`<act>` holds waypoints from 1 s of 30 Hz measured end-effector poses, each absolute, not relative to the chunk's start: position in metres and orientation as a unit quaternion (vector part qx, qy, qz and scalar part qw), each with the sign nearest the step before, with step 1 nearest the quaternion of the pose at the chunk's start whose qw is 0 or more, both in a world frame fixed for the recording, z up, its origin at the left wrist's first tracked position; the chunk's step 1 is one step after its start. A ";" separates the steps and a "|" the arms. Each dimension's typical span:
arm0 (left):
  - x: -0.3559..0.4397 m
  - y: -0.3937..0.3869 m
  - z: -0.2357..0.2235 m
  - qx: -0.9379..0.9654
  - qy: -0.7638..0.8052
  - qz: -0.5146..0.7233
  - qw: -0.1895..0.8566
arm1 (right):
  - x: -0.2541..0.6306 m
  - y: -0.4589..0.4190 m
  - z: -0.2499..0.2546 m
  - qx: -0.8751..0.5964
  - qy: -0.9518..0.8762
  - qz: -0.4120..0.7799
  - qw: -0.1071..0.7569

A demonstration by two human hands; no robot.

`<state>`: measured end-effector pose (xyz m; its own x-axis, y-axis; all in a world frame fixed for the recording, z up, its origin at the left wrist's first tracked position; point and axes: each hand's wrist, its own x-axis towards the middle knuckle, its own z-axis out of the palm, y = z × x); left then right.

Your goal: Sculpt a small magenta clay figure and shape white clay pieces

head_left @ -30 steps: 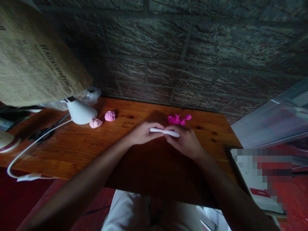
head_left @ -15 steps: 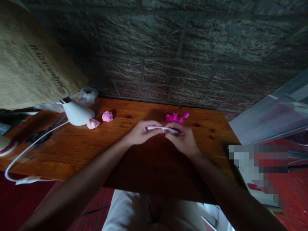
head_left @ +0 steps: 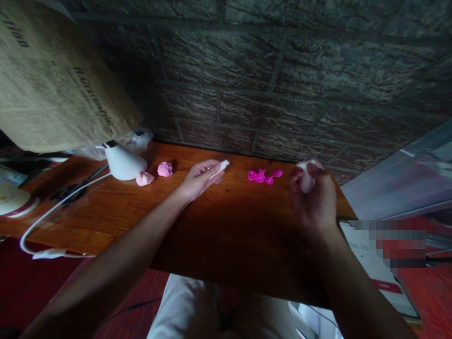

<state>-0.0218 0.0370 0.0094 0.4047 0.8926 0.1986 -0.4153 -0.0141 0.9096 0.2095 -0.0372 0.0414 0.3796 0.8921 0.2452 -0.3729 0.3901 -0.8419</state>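
My left hand [head_left: 198,180] is closed above the wooden tabletop, with a narrow white piece of modelling clay [head_left: 223,165] between thumb and fingers. To the right, my right hand [head_left: 319,200] is raised and blurred, its fingers curled round another piece of white clay [head_left: 307,181]. Between the two hands, bright magenta clay shapes [head_left: 260,176] lie on the table. Left of my left hand sit a crumpled pink clay lump [head_left: 165,169] and a paler pink lump [head_left: 145,178].
A lamp with a white base [head_left: 125,162] and a printed paper shade [head_left: 70,89] stands at the left. Its white cord [head_left: 52,214] loops over the table edge. Dark scissors [head_left: 68,192] lie behind the cord. A brick wall [head_left: 226,113] rises at the back.
Half a second ago both hands held one white strip together. Now it is in two pieces; my right hand has swung right with one, my left slightly left with the other.
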 end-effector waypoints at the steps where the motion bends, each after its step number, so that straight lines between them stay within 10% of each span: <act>1: -0.026 0.041 0.010 0.502 0.229 0.514 0.657 | 0.211 -0.037 0.042 -0.361 -0.350 0.437 0.746; 5: -0.037 0.052 0.007 0.577 0.269 0.494 0.592 | 0.198 -0.040 0.034 -0.366 -0.372 0.552 0.651; 13: -0.068 0.066 -0.008 0.885 0.384 0.226 0.137 | 0.178 -0.048 0.024 -0.368 -0.417 0.651 0.517; 30: -0.048 0.049 0.010 0.821 0.405 0.401 0.035 | 0.168 -0.049 0.009 -0.390 -0.438 0.654 0.478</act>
